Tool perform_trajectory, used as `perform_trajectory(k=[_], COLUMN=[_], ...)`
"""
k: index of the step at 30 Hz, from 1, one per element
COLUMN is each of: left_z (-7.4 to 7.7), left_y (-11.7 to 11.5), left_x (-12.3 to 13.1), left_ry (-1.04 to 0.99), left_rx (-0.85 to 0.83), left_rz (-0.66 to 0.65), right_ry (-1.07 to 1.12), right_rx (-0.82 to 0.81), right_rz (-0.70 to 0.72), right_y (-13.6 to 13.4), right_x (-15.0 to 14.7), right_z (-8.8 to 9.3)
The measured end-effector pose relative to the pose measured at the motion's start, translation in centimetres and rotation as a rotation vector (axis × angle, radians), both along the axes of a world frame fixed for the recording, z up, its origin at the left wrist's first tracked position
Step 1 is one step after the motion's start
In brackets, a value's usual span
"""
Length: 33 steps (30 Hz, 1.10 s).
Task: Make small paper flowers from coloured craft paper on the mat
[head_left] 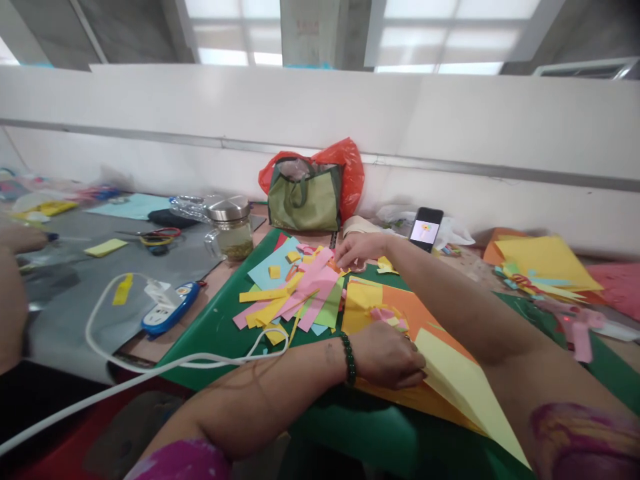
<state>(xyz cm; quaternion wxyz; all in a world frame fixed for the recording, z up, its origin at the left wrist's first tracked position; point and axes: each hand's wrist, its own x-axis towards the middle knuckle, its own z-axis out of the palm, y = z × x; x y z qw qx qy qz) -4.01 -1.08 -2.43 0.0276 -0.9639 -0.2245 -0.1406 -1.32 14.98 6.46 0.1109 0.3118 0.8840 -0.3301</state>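
My left hand point(387, 355), with a dark green bead bracelet at the wrist, rests with curled fingers on stacked orange and yellow paper point(363, 303). Its fingertips meet the edge of a pale yellow sheet point(450, 373); what they hold is hidden. Just beyond it lies a small pink and yellow paper flower point(387, 316), partly covered by the hand. Crossing over to the far side, my right hand point(364, 249) has its fingers bent together at the edge of a pile of colored paper strips point(310, 287). Anything pinched there is too small to make out.
A glass mug point(235, 233), a green bag point(305, 197) and a phone point(426, 229) stand behind. A blue power strip point(171, 309) with a white cable point(200, 359) lies left. Pink glue gun point(575, 327) and yellow sheets point(545, 263) are right. Another person's arm point(13, 287) shows far left.
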Motion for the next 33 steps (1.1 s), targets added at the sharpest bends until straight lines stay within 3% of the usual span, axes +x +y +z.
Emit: perform_trajectory(k=[3,6,10,13,16,19,23,28,33], left_z=[0.3,0.4,0.1,-0.3,-0.4,-0.2,0.6,0.8,0.3], left_y=[0.2,0.6,1.6,2.4,3.2,3.7,3.8,3.5,3.8], left_x=[-0.2,-0.4,-0.6,-0.6,-0.9,-1.4,-1.9,-1.6,-1.8], left_ry=[-0.058,-0.243,-0.734,-0.938,-1.056,-1.218,-1.398,-1.502,-1.447], left_rx=[-0.069,-0.264,-0.887,-1.15,-1.253,-1.301,-1.297,-1.261,-1.194], left_rz=[0.073,0.205,0.368,0.458,0.528,0.573,0.573,0.54,0.574], right_ry=[-0.026,-0.087,-0.166,-0.2,-0.244,-0.273,-0.266,-0.221,-0.119], right_rx=[0.072,0.238,0.601,0.834,0.946,1.043,1.146,1.139,1.138], right_rz=[-0.02,-0.057,-0.093,-0.064,-0.012,-0.027,-0.075,-0.098,-0.13], right_y=[0.0,-0.6,-2.4,-3.7,-4.2,-4.9,-7.9,-11.9,-12.9], right_x=[2.4,4.1,5.6,6.4,7.4,8.5,9.5,9.2,9.8], right_z=[0.1,0.4,-0.1,-1.2,-1.6,-1.0,-0.5,-2.8,-4.1])
